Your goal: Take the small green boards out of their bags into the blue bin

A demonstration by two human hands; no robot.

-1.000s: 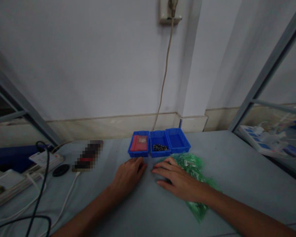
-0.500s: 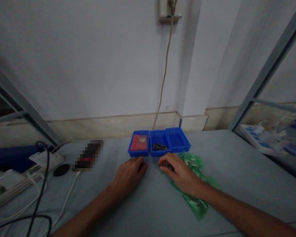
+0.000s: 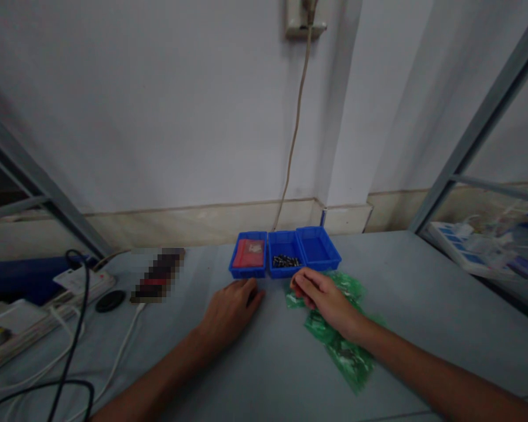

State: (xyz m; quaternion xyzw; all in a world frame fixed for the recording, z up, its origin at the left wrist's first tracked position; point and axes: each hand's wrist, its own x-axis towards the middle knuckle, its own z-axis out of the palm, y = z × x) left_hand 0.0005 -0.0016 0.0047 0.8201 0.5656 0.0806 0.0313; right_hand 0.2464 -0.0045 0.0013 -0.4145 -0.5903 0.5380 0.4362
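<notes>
My left hand (image 3: 233,305) rests palm down on the table, thumb apart from the fingers, with nothing visible in it. My right hand (image 3: 319,296) is closed in a pinch over the green plastic bag (image 3: 349,363); whatever lies between its fingertips is too small or hidden to name. Just beyond that hand stands the middle blue bin (image 3: 284,239), which holds a heap of small dark and silvery metal pieces (image 3: 286,261). In front of my left hand, the left blue bin (image 3: 247,273) contains a red plastic packet (image 3: 250,253). The right blue bin (image 3: 319,249) shows its bare bottom.
A blurred-out phone-like object (image 3: 158,275) lies at left with a white cable (image 3: 123,346). Near it are a round black disc (image 3: 110,301) and a power strip (image 3: 99,287) with plugs and cables. A wall (image 3: 180,117) closes off the back.
My right hand has turned and shifted slightly right, its thumb now pressed over the fingers. The left hand stays in place on the table.
</notes>
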